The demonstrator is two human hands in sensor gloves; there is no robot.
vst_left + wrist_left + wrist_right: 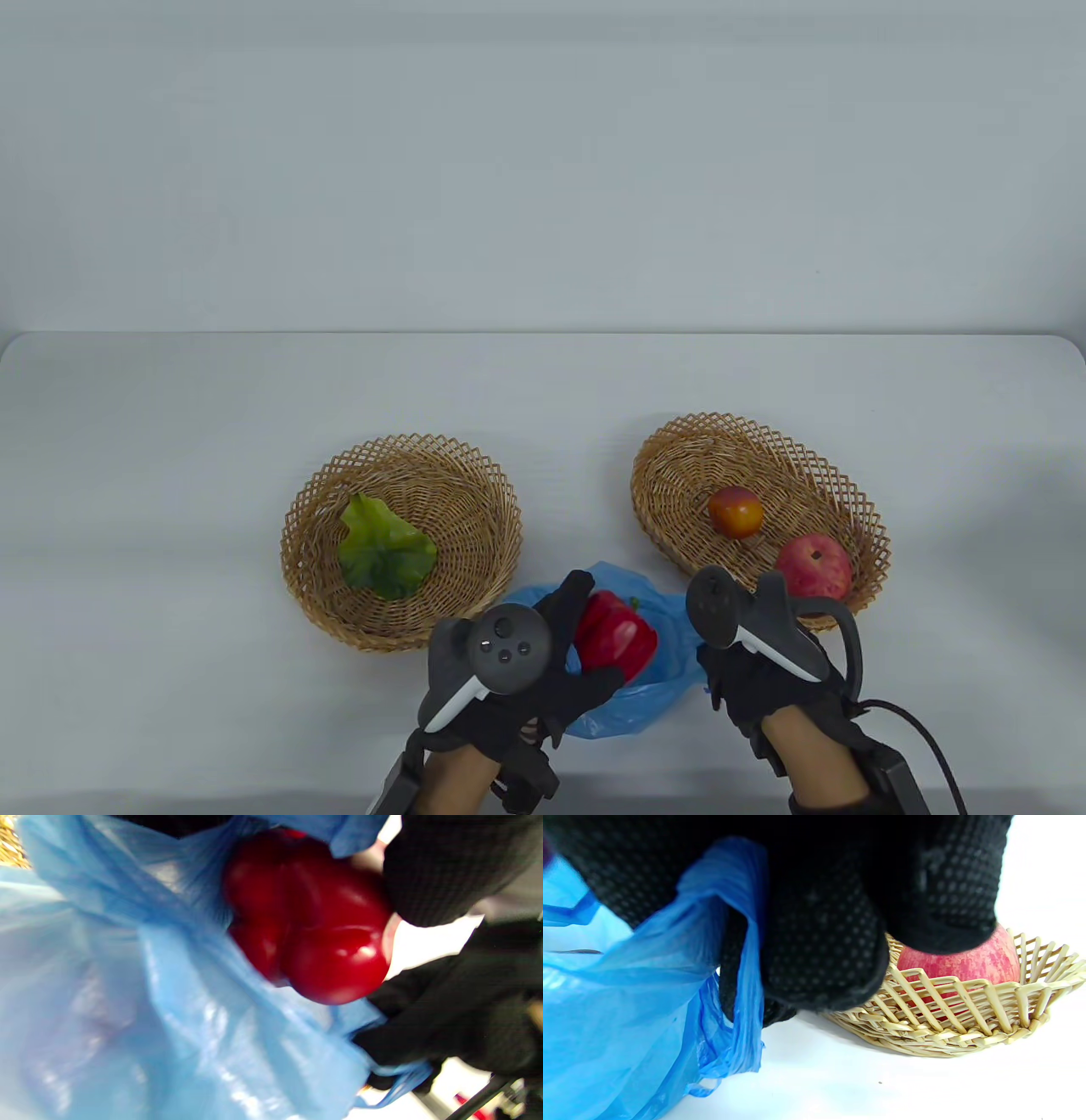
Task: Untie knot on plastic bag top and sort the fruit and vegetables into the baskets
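Left hand (543, 671) has its grip clenched round the red pepper (615, 637) over the blue bag (645, 688); right hand (764, 671) pinches the bag's edge beside the right basket (857, 501).

- Bag (127, 1005): thin blue plastic film, translucent, crinkled, glossy where the light catches.
- Pepper (322, 929): deep red, smooth, highly glossy skin with bright highlights.
- Gloves: black knit cloth, matt; left hand (543, 671), right hand (818, 942) with a grid of small raised dots on the fingers.
- Trackers (507, 649): dark hard plastic, matt, with white trim.
- Baskets (967, 1005): woven pale wicker, open lattice rims, dry and rough.
- Apple (971, 961): red-pink streaked skin, smooth, faint sheen.
- Peach (735, 511): orange-red, smooth, slight shine.
- Leaf (382, 552): green, veined, wrinkled, mildly shiny.
- Table (170, 424): pale grey-white, smooth, matt.
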